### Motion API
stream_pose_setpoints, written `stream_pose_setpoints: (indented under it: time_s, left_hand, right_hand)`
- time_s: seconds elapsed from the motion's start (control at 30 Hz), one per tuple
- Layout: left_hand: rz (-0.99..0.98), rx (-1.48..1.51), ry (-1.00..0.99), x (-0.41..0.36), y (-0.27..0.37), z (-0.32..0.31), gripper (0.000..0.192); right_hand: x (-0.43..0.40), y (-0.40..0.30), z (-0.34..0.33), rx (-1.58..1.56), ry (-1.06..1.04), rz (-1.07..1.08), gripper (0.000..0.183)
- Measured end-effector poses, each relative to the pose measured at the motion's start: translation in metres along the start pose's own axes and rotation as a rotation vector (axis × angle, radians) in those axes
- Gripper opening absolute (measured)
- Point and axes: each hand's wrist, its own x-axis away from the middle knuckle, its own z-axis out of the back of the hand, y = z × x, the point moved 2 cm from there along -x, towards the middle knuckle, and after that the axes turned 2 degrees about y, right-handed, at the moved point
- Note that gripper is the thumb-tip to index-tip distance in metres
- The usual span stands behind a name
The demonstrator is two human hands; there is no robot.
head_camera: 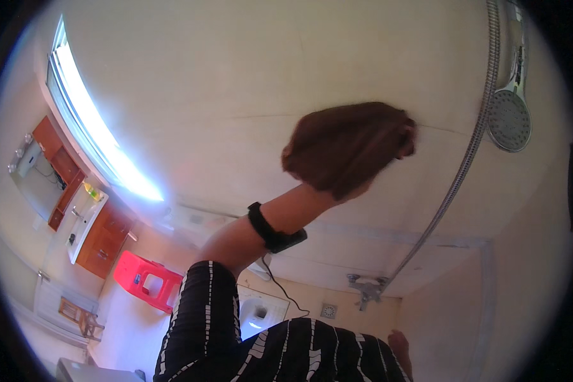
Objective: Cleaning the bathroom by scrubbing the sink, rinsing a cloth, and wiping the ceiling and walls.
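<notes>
My left hand is beneath a dark brown cloth (348, 148), raised against the pale wall (229, 71). The cloth wraps over the fingers and palm and hides most of the hand; a little skin shows at its lower edge. A black band (267, 229) with a small box circles my left forearm, below a black sleeve with white marks. Low on the right, my right hand (398, 343) shows only partly beside my striped shirt (310, 353); its fingers are not clear.
To the right hang a shower head (509, 120) and its metal hose (458, 176), which runs down to a mixer tap (366, 290). Below are a squat toilet (255, 305), a floor drain (329, 311) and a red plastic stool (148, 281). A bright window (95, 124) and a washbasin cabinet (102, 238) are left.
</notes>
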Motion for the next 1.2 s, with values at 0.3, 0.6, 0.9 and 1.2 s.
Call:
stream_pose_setpoints:
  time_s: [0.3, 0.6, 0.9, 1.2]
  left_hand:
    - [0.179, 0.326, -0.344, 0.034, -0.044, 0.053, 0.051]
    - [0.537, -0.322, -0.257, 0.125, -0.113, 0.136, 0.048]
    - [-0.030, -0.802, -0.532, 0.063, -0.082, 0.107, 0.047]
    - [0.454, 0.807, -0.424, -0.083, 0.031, 0.038, 0.021]
  right_hand:
    - [-0.010, -0.098, 0.055, -0.232, 0.050, -0.083, 0.031]
    - [0.085, -0.055, 0.027, -0.146, -0.007, -0.090, 0.026]
    - [0.133, -0.025, -0.008, -0.017, -0.012, -0.123, 0.023]
    - [0.068, -0.044, -0.020, 0.098, 0.035, -0.017, 0.010]
